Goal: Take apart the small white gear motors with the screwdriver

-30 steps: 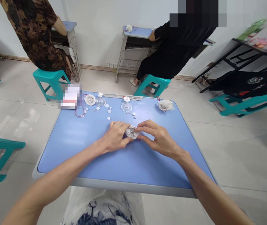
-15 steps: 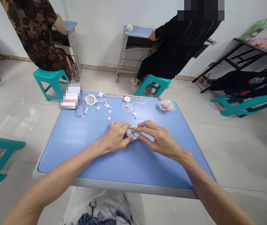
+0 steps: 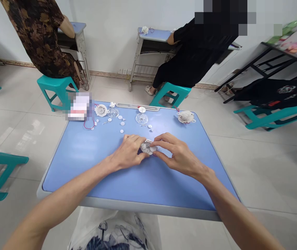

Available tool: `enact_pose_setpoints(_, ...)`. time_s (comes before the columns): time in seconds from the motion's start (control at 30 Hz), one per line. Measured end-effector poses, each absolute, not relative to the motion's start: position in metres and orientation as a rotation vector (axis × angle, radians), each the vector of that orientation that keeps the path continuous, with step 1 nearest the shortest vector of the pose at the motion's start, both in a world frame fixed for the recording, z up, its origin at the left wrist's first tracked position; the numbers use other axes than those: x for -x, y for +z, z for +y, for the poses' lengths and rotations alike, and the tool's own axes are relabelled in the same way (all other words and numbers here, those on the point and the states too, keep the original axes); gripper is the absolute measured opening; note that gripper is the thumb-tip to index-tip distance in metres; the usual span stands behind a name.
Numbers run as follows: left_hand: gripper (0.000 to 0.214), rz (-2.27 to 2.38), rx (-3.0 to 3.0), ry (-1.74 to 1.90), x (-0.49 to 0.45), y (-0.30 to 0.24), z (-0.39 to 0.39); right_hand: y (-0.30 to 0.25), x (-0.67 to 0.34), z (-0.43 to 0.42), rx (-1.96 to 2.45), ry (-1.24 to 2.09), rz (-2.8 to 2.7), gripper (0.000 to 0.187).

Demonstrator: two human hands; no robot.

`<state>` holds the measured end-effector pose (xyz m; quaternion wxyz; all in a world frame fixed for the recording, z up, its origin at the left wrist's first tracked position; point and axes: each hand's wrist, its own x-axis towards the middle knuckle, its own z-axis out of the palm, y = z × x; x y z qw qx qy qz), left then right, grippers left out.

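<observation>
A small round white plastic housing with gears inside (image 3: 146, 147) rests at the middle of the blue desk. My left hand (image 3: 131, 149) grips its left side between thumb and fingers. On the other side, my right hand (image 3: 170, 149) has its fingertips at the housing's right part, pinching a small white disc (image 3: 153, 148); the fingers partly cover it. A bit of red wire shows under the housing's lower edge. Beyond my hands lie small white gears (image 3: 121, 131) and a clear round cover (image 3: 141, 118).
At the back of the blue desk (image 3: 98, 180) are a white flower-shaped unit (image 3: 101, 110), another with red wire (image 3: 185, 117) and a box (image 3: 80, 107) at the left corner. Two people sit on teal stools (image 3: 57, 86) at desks by the wall. A black rack (image 3: 265, 66) stands right.
Both hands keep nearly the same pose on the housing. The view has shifted very slightly; nothing else visibly differs.
</observation>
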<state>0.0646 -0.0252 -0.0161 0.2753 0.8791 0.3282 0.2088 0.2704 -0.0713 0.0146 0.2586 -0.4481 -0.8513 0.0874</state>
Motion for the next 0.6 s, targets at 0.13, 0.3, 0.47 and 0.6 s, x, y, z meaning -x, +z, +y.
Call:
enact_pose_setpoints(0.13,0.028,0.887,-2.358,0.560,-0.0646,-0.0155,-0.0255,0.0156,-0.2683,-0.0720,1.223,0.213,-2.287,0.016)
enact_pose_setpoints(0.3,0.028,0.893,-2.354,0.564,-0.0648,-0.0150,-0.0258,0.0151,-0.2687,-0.0716,1.194,0.154,-2.320,0.018)
enact_pose_setpoints(0.47,0.028,0.888,-2.355,0.561,-0.0648,-0.0148,-0.0260,0.0150,-0.2707,-0.0710,1.190,0.148,-2.323,0.019)
enact_pose_setpoints(0.6,0.029,0.895,-2.358,0.549,-0.0648,-0.0148,-0.0260,0.0148,-0.2716,-0.0710,1.188,0.150,-2.337,0.019)
